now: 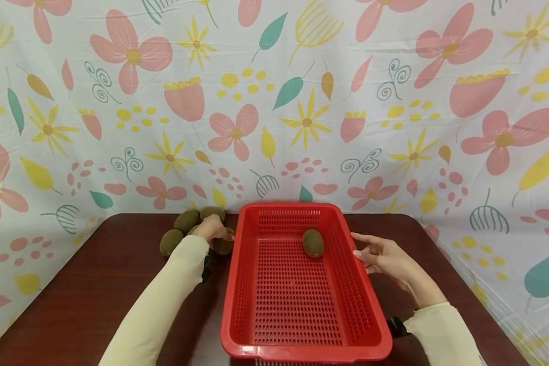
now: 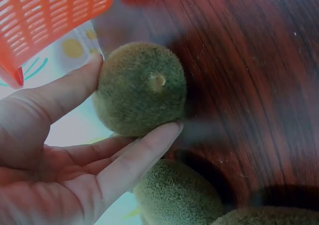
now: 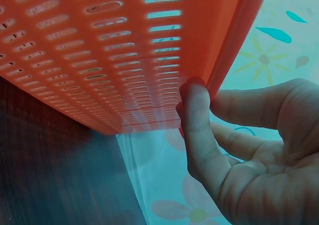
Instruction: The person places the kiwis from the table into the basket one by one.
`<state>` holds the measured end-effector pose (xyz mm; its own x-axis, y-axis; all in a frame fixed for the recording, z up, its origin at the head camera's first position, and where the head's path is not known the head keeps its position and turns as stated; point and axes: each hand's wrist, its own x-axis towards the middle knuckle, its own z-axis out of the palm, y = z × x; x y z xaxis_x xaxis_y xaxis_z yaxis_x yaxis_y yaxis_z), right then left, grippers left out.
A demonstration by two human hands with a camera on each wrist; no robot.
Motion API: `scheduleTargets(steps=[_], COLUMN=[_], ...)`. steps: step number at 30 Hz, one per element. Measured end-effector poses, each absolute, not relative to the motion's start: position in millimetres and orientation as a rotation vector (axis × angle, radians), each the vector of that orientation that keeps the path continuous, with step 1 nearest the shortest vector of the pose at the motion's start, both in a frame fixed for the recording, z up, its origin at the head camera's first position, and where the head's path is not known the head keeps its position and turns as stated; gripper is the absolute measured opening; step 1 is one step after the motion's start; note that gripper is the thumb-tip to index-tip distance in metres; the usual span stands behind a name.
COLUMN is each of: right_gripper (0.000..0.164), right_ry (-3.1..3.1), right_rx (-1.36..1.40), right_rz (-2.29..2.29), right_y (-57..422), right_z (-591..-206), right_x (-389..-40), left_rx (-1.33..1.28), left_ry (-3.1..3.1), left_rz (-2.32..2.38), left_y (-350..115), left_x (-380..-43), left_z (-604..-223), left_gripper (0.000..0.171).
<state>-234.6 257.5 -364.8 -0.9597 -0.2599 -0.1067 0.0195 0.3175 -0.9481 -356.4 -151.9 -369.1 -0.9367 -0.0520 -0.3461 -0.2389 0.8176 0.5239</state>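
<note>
My left hand [image 1: 210, 230] grips a brown fuzzy kiwi [image 2: 142, 90] between thumb and fingers, just left of the red basket [image 1: 306, 352]. In the left wrist view the kiwi's stem end faces the camera. Several more kiwis, one of them this kiwi [image 1: 187, 220], sit clustered around that hand on the table. Inside the basket a single kiwi [image 1: 313, 243] lies near the back right. On the basket's right side, my right hand [image 1: 389, 259] pinches the rim, and the right wrist view shows its fingertips [image 3: 197, 103] against the slotted outer wall.
The dark wood table [image 1: 87, 284] carries everything. A flower-printed cloth [image 1: 274, 101] hangs behind the table and along both sides. The basket has perforated walls and stands in the middle of the table, reaching from the back edge to the front.
</note>
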Motion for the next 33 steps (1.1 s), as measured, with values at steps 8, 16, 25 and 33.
scheduleTargets(steps=[8,16,25,33], right_gripper=[0.068,0.068,0.068,0.067], right_ry=[2.346,2.343,2.321,2.3], right_rx=[-0.229,-0.24,-0.257,-0.249], right_rz=[-1.685,-1.685,-1.706,-1.717], right_y=[259.1,261.3,261.0,258.8], right_z=[-363.5,-361.9,-361.1,-363.0], right_x=[-234.5,-235.0,-234.5,-235.5], left_rx=[-0.255,-0.23,-0.185,-0.135], left_ry=[2.659,2.654,2.587,2.503], left_rz=[0.863,0.871,1.061,1.204], left_y=[-148.7,-147.9,-157.1,-163.0], left_x=[-357.2,-360.0,-356.8,-351.6], left_z=[-370.9,-374.9,-378.2,-375.3], left_gripper=[0.071,0.072,0.071,0.076])
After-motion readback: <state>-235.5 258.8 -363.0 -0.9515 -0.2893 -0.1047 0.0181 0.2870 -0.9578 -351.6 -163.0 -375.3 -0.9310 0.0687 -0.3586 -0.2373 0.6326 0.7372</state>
